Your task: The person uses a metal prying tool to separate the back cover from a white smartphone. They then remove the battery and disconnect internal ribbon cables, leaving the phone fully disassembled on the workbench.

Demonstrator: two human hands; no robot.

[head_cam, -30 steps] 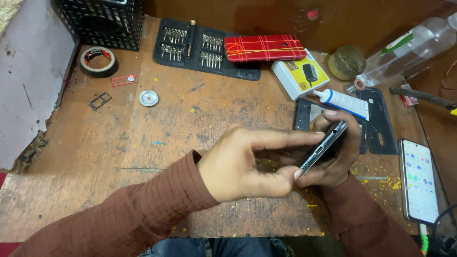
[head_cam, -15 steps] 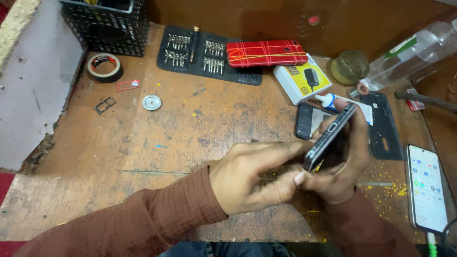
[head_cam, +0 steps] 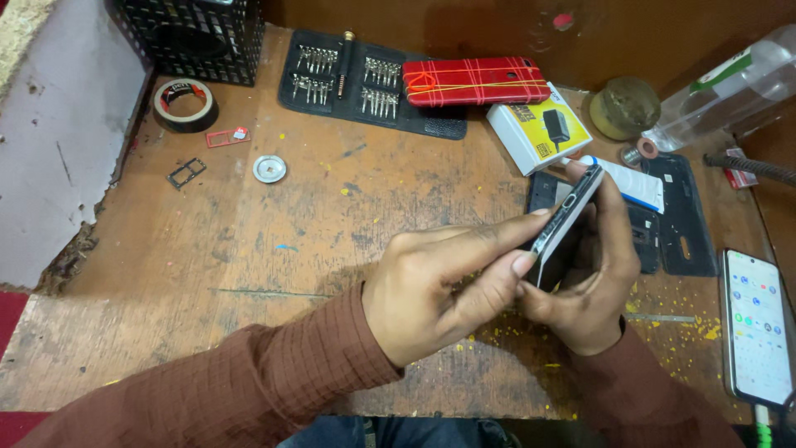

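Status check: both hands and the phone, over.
Left hand and right hand both grip the dark phone, edge up above the wooden bench. Glue tube and black back cover just behind.

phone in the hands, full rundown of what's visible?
The phone is a slim dark handset, seen edge-on with its silvery side frame and a small oval port facing the camera. It is tilted, upper end toward the white tube. The left hand pinches its lower edge; the right hand cradles it from behind. It is held above the table.
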